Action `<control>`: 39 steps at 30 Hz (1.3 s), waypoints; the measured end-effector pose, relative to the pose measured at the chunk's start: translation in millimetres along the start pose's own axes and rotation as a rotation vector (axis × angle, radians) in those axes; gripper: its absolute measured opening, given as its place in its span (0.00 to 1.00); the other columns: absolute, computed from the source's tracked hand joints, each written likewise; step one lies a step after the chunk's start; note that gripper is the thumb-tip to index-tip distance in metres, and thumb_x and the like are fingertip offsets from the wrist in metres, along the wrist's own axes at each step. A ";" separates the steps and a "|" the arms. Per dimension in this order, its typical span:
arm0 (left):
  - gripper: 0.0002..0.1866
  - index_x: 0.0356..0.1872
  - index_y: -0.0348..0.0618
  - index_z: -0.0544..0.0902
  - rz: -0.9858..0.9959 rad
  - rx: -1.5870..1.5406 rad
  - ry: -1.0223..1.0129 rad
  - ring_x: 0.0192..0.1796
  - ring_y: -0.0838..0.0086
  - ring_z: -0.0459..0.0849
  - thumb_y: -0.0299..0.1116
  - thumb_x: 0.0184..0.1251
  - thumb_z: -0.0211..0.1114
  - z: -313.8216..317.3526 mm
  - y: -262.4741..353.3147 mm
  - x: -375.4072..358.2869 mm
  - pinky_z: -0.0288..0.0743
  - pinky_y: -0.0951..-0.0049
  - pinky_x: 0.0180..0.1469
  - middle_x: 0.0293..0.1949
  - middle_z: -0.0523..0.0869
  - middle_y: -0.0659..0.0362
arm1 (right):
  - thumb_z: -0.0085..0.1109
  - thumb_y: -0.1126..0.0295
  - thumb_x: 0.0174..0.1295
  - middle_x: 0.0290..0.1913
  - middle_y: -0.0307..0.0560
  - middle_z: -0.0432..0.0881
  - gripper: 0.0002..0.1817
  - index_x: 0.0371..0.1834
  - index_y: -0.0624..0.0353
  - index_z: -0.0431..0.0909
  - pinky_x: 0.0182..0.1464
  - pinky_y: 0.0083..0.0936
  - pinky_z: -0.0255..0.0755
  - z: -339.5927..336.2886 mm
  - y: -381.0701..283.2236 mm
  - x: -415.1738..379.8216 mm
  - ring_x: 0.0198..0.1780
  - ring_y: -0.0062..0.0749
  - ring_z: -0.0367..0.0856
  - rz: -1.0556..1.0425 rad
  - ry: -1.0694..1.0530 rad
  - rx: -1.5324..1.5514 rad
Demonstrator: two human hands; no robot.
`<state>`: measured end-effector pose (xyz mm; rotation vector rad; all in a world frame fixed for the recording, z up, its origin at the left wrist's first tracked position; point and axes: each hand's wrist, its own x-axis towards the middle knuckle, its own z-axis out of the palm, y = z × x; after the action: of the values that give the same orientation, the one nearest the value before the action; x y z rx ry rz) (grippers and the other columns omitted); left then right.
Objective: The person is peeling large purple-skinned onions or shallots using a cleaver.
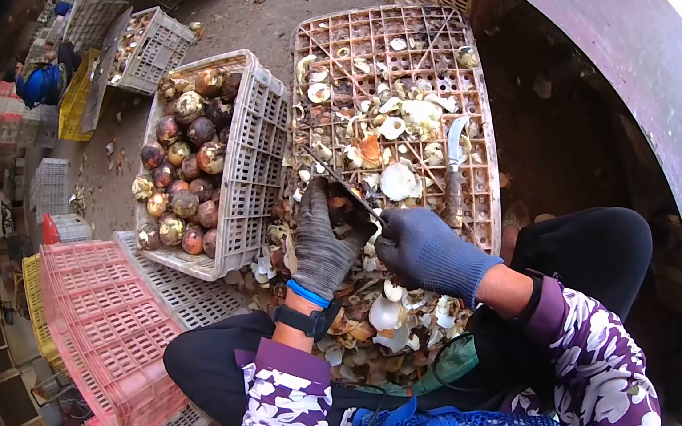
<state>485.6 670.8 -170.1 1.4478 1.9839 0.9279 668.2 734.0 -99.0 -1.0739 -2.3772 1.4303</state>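
My right hand (pixel 424 249), in a blue-grey knit glove, is closed around the end of a long, thin, dark blade (pixel 342 178), which slants up and left. My left hand (pixel 320 239), in a striped grey glove, curls around a mostly hidden round reddish-brown fruit (pixel 341 203), just below the blade. Both hands are at the near edge of an upturned crate (pixel 472 92) strewn with pale peelings (pixel 399 181). On its right side lies a knife (pixel 454 147) with a curved blade and worn handle.
To the left, a tilted white crate (pixel 249 174) holds several round reddish-brown fruits (pixel 201 130). More peelings (pixel 387 314) are heaped between my legs. A pink crate (pixel 111 319) stands at left. A pale panel (pixel 597 17) slopes along the right. A person in blue (pixel 42 85) is at upper left.
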 end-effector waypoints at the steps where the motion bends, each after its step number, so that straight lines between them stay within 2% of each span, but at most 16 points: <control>1: 0.47 0.65 0.28 0.60 0.061 0.100 0.032 0.59 0.51 0.73 0.34 0.43 0.76 -1.8 5.0 -2.1 0.68 0.61 0.63 0.57 0.71 0.40 | 0.56 0.65 0.56 0.30 0.68 0.78 0.14 0.29 0.70 0.74 0.44 0.47 0.72 5.1 1.6 3.7 0.38 0.62 0.79 0.005 0.008 -0.018; 3: 0.46 0.65 0.28 0.60 0.130 0.235 0.067 0.61 0.47 0.71 0.35 0.46 0.75 -4.5 7.3 -6.3 0.67 0.59 0.64 0.59 0.69 0.37 | 0.57 0.66 0.56 0.31 0.68 0.78 0.14 0.29 0.69 0.73 0.43 0.48 0.72 10.8 2.8 12.8 0.39 0.61 0.79 0.017 0.028 -0.054; 6: 0.45 0.64 0.31 0.62 0.163 0.313 0.118 0.61 0.52 0.72 0.30 0.43 0.76 -3.7 7.7 -10.2 0.66 0.62 0.65 0.59 0.70 0.42 | 0.58 0.65 0.55 0.34 0.69 0.78 0.14 0.30 0.69 0.74 0.44 0.48 0.72 8.4 -3.5 21.0 0.41 0.62 0.78 0.061 -0.026 -0.036; 9: 0.45 0.63 0.33 0.62 0.184 0.316 0.132 0.61 0.51 0.71 0.30 0.41 0.76 -5.3 14.6 -12.0 0.66 0.61 0.64 0.59 0.70 0.42 | 0.59 0.64 0.54 0.34 0.70 0.78 0.15 0.31 0.70 0.74 0.45 0.47 0.72 16.1 1.1 28.0 0.41 0.62 0.78 0.046 -0.002 -0.087; 15: 0.47 0.63 0.37 0.63 0.107 0.008 0.121 0.60 0.59 0.73 0.32 0.38 0.80 -11.0 9.8 -14.3 0.68 0.64 0.63 0.57 0.71 0.48 | 0.60 0.63 0.53 0.31 0.69 0.79 0.16 0.28 0.69 0.76 0.44 0.46 0.74 25.5 17.3 28.7 0.38 0.60 0.80 -0.001 0.059 -0.065; 18: 0.49 0.63 0.38 0.64 0.044 -0.119 0.070 0.58 0.64 0.74 0.35 0.35 0.83 -21.3 0.0 -12.2 0.68 0.67 0.63 0.56 0.72 0.51 | 0.58 0.67 0.53 0.36 0.68 0.81 0.14 0.33 0.69 0.78 0.47 0.44 0.74 17.8 14.7 27.7 0.41 0.60 0.81 0.071 -0.043 -0.086; 21: 0.48 0.62 0.39 0.66 -0.008 -0.260 0.038 0.57 0.66 0.74 0.34 0.35 0.83 -26.6 -2.2 -7.4 0.68 0.67 0.63 0.56 0.73 0.53 | 0.58 0.66 0.54 0.33 0.67 0.81 0.14 0.32 0.69 0.78 0.46 0.44 0.74 13.2 12.1 29.1 0.40 0.60 0.81 0.108 -0.069 -0.022; 24: 0.47 0.62 0.40 0.67 0.052 -0.256 0.033 0.57 0.67 0.74 0.34 0.36 0.83 -30.4 -12.9 0.9 0.68 0.68 0.63 0.56 0.74 0.54 | 0.58 0.65 0.53 0.30 0.69 0.80 0.14 0.30 0.70 0.78 0.45 0.44 0.74 17.7 16.3 28.5 0.38 0.60 0.81 0.094 -0.010 -0.015; 28: 0.42 0.61 0.43 0.70 -0.112 -0.739 0.073 0.57 0.67 0.75 0.33 0.39 0.80 -35.1 6.3 -2.3 0.71 0.66 0.61 0.55 0.75 0.57 | 0.58 0.65 0.52 0.28 0.69 0.79 0.15 0.28 0.72 0.77 0.42 0.44 0.74 16.6 22.6 29.6 0.35 0.61 0.80 0.117 -0.020 0.114; 30: 0.37 0.62 0.41 0.70 -0.139 -1.165 0.045 0.58 0.62 0.77 0.31 0.47 0.74 -46.6 15.7 -8.1 0.71 0.59 0.63 0.57 0.75 0.54 | 0.57 0.65 0.51 0.26 0.67 0.79 0.16 0.29 0.72 0.77 0.40 0.43 0.74 17.6 25.7 29.6 0.32 0.59 0.81 0.181 -0.019 0.181; 32: 0.35 0.63 0.36 0.68 -0.168 -1.448 -0.009 0.62 0.57 0.75 0.31 0.51 0.72 -68.1 20.6 -13.7 0.69 0.52 0.65 0.61 0.73 0.49 | 0.56 0.65 0.51 0.24 0.65 0.79 0.16 0.29 0.72 0.76 0.36 0.40 0.75 17.1 25.2 26.2 0.29 0.54 0.81 0.244 -0.032 0.268; 33: 0.35 0.63 0.33 0.68 -0.139 -1.595 0.004 0.65 0.52 0.71 0.34 0.54 0.71 -74.4 7.2 -12.9 0.66 0.44 0.66 0.63 0.71 0.46 | 0.56 0.64 0.52 0.23 0.63 0.79 0.16 0.29 0.72 0.76 0.34 0.39 0.75 15.9 24.2 23.6 0.27 0.50 0.81 0.274 -0.046 0.319; 34: 0.43 0.67 0.32 0.61 -0.144 -1.556 0.032 0.67 0.47 0.67 0.45 0.57 0.70 -81.3 18.5 -13.0 0.61 0.42 0.68 0.64 0.68 0.41 | 0.56 0.64 0.52 0.22 0.61 0.79 0.16 0.29 0.72 0.76 0.32 0.37 0.75 14.9 21.9 20.5 0.25 0.47 0.81 0.303 -0.062 0.368; 35: 0.43 0.67 0.32 0.60 -0.139 -1.598 0.020 0.67 0.46 0.66 0.47 0.57 0.69 -88.6 27.1 -13.7 0.60 0.41 0.68 0.65 0.67 0.40 | 0.56 0.68 0.54 0.20 0.51 0.77 0.12 0.28 0.69 0.77 0.26 0.31 0.73 13.3 17.8 14.1 0.21 0.33 0.78 0.320 -0.075 0.495; 36: 0.44 0.67 0.32 0.60 -0.135 -1.639 0.006 0.67 0.45 0.65 0.49 0.57 0.69 -95.1 31.7 -14.0 0.59 0.40 0.69 0.65 0.66 0.40 | 0.56 0.71 0.57 0.20 0.44 0.76 0.08 0.33 0.67 0.76 0.23 0.24 0.71 13.0 8.9 6.6 0.20 0.24 0.74 0.309 -0.050 0.646; 39: 0.45 0.68 0.32 0.59 -0.116 -1.624 0.087 0.68 0.44 0.64 0.50 0.57 0.68 -103.7 30.2 -15.8 0.59 0.40 0.69 0.66 0.64 0.39 | 0.57 0.72 0.61 0.23 0.39 0.77 0.11 0.44 0.65 0.75 0.23 0.20 0.71 -11.1 -22.4 -14.2 0.21 0.18 0.73 0.213 -0.143 0.860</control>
<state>432.2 638.2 -80.6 0.3062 0.6886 1.8255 672.7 726.2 -71.7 -0.9886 -1.4227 2.3258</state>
